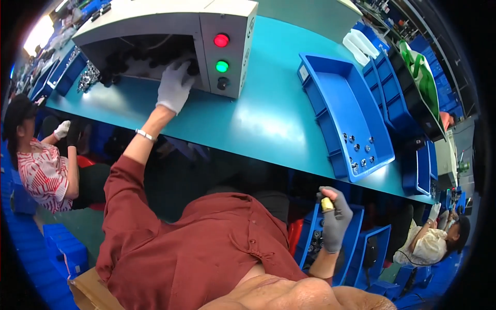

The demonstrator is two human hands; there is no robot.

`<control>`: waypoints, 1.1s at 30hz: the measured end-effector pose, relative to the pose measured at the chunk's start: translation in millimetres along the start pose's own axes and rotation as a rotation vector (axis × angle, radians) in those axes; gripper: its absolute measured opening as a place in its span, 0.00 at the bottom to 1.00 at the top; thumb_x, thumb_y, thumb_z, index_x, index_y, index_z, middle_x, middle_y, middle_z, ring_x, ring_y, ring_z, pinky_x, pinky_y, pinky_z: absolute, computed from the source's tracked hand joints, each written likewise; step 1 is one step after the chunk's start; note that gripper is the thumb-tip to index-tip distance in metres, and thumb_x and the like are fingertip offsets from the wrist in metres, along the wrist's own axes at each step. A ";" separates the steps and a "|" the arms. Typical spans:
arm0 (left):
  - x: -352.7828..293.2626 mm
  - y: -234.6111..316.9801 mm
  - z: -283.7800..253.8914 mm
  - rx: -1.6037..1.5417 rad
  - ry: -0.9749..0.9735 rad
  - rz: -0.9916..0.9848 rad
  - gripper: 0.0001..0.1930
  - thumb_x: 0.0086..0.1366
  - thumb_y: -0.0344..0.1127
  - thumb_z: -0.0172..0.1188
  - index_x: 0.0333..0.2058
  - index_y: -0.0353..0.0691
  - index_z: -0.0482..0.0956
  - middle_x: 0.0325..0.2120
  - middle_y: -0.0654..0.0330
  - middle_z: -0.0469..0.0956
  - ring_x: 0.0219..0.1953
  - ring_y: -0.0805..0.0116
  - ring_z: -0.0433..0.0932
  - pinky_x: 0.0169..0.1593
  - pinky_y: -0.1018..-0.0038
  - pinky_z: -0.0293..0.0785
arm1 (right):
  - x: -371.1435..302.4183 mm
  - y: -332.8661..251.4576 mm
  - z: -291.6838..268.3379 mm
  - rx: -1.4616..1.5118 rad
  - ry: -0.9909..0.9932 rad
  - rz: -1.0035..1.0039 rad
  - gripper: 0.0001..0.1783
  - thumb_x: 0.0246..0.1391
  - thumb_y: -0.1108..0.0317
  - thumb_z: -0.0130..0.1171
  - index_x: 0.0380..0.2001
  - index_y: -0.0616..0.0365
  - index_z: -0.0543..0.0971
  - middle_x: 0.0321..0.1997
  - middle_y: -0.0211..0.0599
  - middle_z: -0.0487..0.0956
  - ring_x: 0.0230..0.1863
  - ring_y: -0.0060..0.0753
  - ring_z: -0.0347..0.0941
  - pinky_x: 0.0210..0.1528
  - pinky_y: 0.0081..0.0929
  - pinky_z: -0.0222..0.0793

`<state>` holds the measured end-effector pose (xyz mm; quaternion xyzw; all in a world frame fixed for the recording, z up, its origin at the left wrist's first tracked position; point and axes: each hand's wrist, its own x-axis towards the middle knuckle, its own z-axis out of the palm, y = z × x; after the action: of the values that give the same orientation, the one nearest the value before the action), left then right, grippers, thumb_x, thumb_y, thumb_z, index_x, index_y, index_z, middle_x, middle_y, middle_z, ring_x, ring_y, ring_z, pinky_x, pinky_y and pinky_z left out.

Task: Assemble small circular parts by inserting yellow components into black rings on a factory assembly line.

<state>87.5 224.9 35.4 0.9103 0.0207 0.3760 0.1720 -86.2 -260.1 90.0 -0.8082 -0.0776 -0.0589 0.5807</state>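
Note:
My left hand (174,87), in a white glove, reaches into the dark opening of a grey box-shaped machine (219,51). Its fingers are apart, close to a dark round fixture (192,67) at the right end of the opening; I see nothing held in them. Out to the right, in front of the table edge, my right hand (337,219) wears a grey glove. Its thumb and fingers pinch a small yellow, brass-coloured part (327,204). Below that hand stands a blue bin (351,227) with several small metal parts (313,242) in it.
A blue tray (341,103) on the green table (274,119) holds several shiny metal fittings (357,147). Red and green buttons (222,66) sit on the machine's front. Metal parts (89,77) lie at its left. Other people sit at the left (44,165) and right (426,240).

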 end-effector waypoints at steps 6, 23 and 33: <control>49.0 -52.9 54.5 0.242 -0.313 0.145 0.12 0.58 0.34 0.61 0.40 0.40 0.84 0.39 0.44 0.82 0.43 0.41 0.78 0.51 0.48 0.72 | 65.2 -30.3 -27.6 -0.130 -0.036 -0.112 0.16 0.55 0.83 0.51 0.46 0.66 0.81 0.41 0.35 0.80 0.42 0.24 0.74 0.48 0.20 0.67; 42.8 -43.1 74.0 0.240 -0.221 -0.004 0.15 0.63 0.39 0.59 0.44 0.37 0.83 0.42 0.43 0.81 0.49 0.40 0.78 0.49 0.51 0.76 | 241.0 96.5 -97.9 -0.995 -0.250 0.024 0.16 0.48 0.69 0.59 0.42 0.58 0.83 0.40 0.49 0.84 0.44 0.53 0.80 0.48 0.41 0.73; 52.5 -113.0 99.4 -0.159 -0.087 -0.357 0.19 0.66 0.40 0.58 0.52 0.36 0.79 0.49 0.43 0.79 0.50 0.42 0.78 0.53 0.56 0.76 | 235.6 81.4 -105.0 -0.585 -0.198 0.079 0.15 0.51 0.71 0.63 0.42 0.65 0.82 0.37 0.42 0.83 0.38 0.33 0.81 0.42 0.31 0.75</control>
<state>204.3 310.3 -31.6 0.8910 0.1443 0.3005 0.3081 160.2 -371.7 91.4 -0.9453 -0.0823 0.0229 0.3149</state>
